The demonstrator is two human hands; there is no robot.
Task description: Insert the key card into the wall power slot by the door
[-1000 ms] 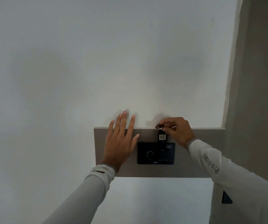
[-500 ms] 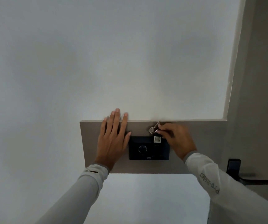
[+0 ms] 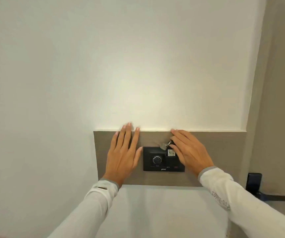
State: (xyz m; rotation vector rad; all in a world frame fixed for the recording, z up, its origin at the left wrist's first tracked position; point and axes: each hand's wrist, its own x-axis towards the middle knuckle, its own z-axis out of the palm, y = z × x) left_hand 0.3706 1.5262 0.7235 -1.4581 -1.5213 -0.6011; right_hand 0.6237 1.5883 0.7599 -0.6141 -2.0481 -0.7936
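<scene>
**Card seated low in the slot, our right hand over it**

We see the key card [image 3: 171,152] standing upright in the black wall power slot [image 3: 163,158], its long axis vertical; only its top with a pale sticker shows above the housing, and a small metal key [image 3: 163,145] hangs from its ring at the upper end. Our right hand [image 3: 190,152] is the nearer one, lying just right of the card with fingers extended and spread loosely, touching the card's edge and ring rather than pinching them. Our left hand [image 3: 123,156] rests flat and empty on the grey panel [image 3: 224,152], fingers straight, just left of the housing. We judge any remaining push must go straight down along the card's axis.
</scene>
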